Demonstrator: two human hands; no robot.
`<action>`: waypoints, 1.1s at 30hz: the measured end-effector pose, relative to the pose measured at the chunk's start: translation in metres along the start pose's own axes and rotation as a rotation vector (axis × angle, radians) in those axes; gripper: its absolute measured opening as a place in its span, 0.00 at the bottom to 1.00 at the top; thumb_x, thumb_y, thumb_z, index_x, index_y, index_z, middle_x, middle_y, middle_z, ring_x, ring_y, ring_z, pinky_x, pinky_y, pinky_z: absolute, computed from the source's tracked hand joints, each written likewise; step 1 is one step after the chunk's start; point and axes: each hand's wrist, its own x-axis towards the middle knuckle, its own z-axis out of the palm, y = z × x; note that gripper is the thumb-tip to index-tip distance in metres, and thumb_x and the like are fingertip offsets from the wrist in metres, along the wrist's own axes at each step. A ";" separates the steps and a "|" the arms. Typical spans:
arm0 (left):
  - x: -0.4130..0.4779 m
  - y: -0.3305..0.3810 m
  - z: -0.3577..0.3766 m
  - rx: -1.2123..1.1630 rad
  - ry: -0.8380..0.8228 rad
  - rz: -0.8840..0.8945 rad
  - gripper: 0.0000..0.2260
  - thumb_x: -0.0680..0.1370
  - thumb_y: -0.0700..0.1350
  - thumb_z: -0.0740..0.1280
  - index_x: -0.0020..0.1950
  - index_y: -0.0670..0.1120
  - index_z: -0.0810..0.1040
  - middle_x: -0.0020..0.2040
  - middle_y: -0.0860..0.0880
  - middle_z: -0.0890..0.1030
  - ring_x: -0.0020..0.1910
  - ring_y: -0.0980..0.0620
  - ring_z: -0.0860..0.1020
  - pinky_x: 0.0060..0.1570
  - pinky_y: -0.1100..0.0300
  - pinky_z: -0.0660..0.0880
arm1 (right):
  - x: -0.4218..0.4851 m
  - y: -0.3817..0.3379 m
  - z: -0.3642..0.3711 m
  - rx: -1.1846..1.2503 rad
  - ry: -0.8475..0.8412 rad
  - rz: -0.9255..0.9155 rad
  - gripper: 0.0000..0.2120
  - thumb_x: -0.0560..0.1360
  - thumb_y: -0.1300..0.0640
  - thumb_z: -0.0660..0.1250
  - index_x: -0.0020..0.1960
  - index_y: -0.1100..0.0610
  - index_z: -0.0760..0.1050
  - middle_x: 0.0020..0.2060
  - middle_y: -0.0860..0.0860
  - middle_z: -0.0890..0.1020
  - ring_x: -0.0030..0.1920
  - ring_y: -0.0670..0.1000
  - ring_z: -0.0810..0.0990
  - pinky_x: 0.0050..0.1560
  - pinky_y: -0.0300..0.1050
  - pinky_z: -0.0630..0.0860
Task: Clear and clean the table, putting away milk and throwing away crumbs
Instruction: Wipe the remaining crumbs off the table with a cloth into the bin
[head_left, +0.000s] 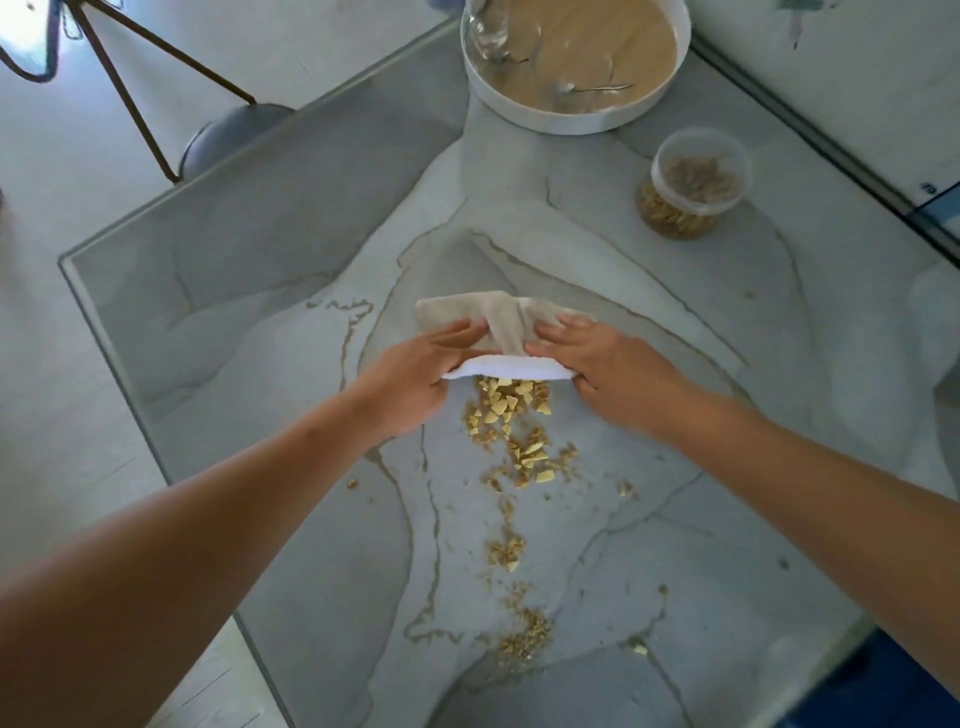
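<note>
From the head camera we look down on a grey, marble-veined bench (260, 312) with both of the person's bare arms reaching forward over it. Near the middle of the bench lies a pale cloth (498, 322), its near edge folded up into a white roll. The left hand (426, 374) takes the left end of that roll: its fingers lie fairly straight on top of the cloth and its thumb sits below the fold, so we read the grip as pinching the cloth. The right hand (597, 364) mirrors it at the right end, fingers flat on the cloth, thumb tucked under the roll, again pinching the cloth.

The crumbs (519, 431) lie on the bench just on the near side of the cloth, between the two hands. The thickest heap, with pale yellow chunks in it, touches the rolled edge. From there a thinner trail of brown bits runs toward the near edge of the bench, with a few stray pieces to either side.

At the far edge stands a round white tray (571, 122) holding a clear glass (488, 31) and a spoon (592, 88). Toward the far right corner stands a lidded clear jar (691, 187) with brown pieces inside, well apart from the cloth. Beyond the far left edge we see a chair (228, 135) with thin dark legs.
</note>
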 end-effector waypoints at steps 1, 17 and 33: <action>-0.006 0.002 0.002 0.003 -0.014 0.013 0.33 0.74 0.28 0.57 0.74 0.55 0.68 0.78 0.56 0.61 0.78 0.56 0.57 0.75 0.53 0.60 | -0.008 -0.005 0.004 -0.005 -0.003 0.010 0.31 0.76 0.67 0.61 0.75 0.46 0.63 0.76 0.45 0.61 0.77 0.50 0.56 0.72 0.47 0.62; -0.093 0.047 0.034 -0.030 -0.198 0.183 0.31 0.70 0.37 0.56 0.70 0.57 0.73 0.70 0.57 0.74 0.69 0.56 0.72 0.59 0.57 0.74 | -0.098 -0.065 0.026 0.082 -0.176 0.022 0.30 0.75 0.68 0.58 0.70 0.42 0.70 0.72 0.41 0.67 0.75 0.44 0.61 0.70 0.43 0.66; -0.035 0.014 -0.074 -0.265 0.214 -0.165 0.20 0.74 0.35 0.56 0.53 0.54 0.80 0.46 0.52 0.81 0.41 0.53 0.77 0.36 0.60 0.70 | -0.019 -0.077 -0.076 0.256 0.141 0.204 0.20 0.74 0.67 0.60 0.55 0.45 0.79 0.39 0.45 0.80 0.39 0.46 0.76 0.34 0.27 0.67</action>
